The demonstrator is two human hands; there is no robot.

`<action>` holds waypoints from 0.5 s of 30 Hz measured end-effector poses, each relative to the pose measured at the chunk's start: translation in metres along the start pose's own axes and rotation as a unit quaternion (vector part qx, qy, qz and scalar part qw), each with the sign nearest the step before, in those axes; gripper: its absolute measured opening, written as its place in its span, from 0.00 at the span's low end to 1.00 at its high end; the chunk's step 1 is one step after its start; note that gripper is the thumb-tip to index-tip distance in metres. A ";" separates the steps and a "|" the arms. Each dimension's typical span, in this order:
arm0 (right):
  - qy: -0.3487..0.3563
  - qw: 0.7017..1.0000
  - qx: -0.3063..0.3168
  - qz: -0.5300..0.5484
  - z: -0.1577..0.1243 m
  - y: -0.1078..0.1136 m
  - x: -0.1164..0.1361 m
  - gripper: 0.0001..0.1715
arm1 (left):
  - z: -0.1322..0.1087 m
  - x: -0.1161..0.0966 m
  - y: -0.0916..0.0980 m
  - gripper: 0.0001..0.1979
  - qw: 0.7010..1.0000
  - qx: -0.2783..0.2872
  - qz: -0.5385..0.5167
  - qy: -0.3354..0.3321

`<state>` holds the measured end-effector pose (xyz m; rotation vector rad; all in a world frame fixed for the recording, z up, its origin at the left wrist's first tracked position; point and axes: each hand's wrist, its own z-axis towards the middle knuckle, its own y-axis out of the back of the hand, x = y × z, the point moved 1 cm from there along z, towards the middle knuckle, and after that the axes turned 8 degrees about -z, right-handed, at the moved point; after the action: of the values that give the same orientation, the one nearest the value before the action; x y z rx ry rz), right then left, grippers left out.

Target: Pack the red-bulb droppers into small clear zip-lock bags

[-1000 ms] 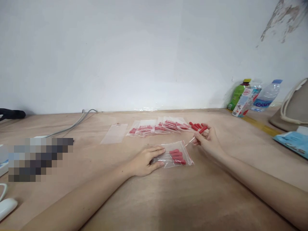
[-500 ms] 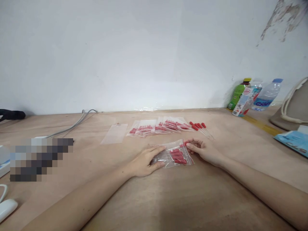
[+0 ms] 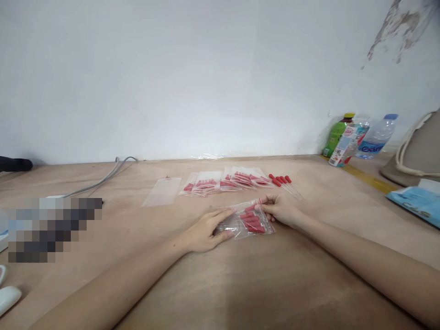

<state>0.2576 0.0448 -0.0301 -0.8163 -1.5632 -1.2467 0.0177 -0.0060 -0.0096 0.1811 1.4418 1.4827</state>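
A small clear zip bag (image 3: pixel 248 222) with a red seal strip lies on the wooden table (image 3: pixel 240 284) and holds several red-bulbed droppers. My left hand (image 3: pixel 206 229) rests on the bag's left end, fingers curled over it. My right hand (image 3: pixel 280 210) pinches the bag's open red edge, with a red-bulbed dropper at its fingertips in the mouth of the bag. Behind lie several filled bags (image 3: pixel 223 182) in a row, a few loose droppers (image 3: pixel 283 182) to their right, and one empty bag (image 3: pixel 162 191) to their left.
Bottles (image 3: pixel 354 137) stand against the wall at the back right, beside a beige bag (image 3: pixel 415 151) and a blue pack (image 3: pixel 414 202). A grey cable (image 3: pixel 103 176) runs across the back left. A white object (image 3: pixel 8 298) lies at the near left.
My right hand carried a dropper from near the loose pile down to the bag's opening and now pinches the bag's edge. My left hand stayed on the bag.
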 end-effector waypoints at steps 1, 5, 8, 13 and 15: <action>0.005 1.000 -0.009 0.003 0.000 -0.003 0.000 0.21 | 0.000 0.000 0.000 0.26 1.000 0.002 0.001 0.002; 0.056 0.998 0.028 0.021 -0.001 -0.009 0.002 0.21 | 0.000 0.001 0.000 0.26 1.000 0.004 0.004 -0.004; 0.041 0.998 0.031 0.021 -0.004 -0.003 0.006 0.21 | 0.000 0.001 -0.001 0.25 1.000 0.007 0.004 -0.010; -0.027 1.000 0.013 0.005 -0.005 0.002 0.012 0.20 | 0.000 0.002 0.000 0.24 1.000 0.020 0.006 -0.003; -0.015 0.997 0.076 0.005 -0.005 -0.002 0.010 0.19 | 0.000 0.002 0.000 0.24 1.000 0.018 0.000 -0.004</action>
<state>0.2535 0.0388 -0.0210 -0.7466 -1.6549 -1.0970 0.0169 -0.0042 -0.0105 0.2089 1.4622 1.4559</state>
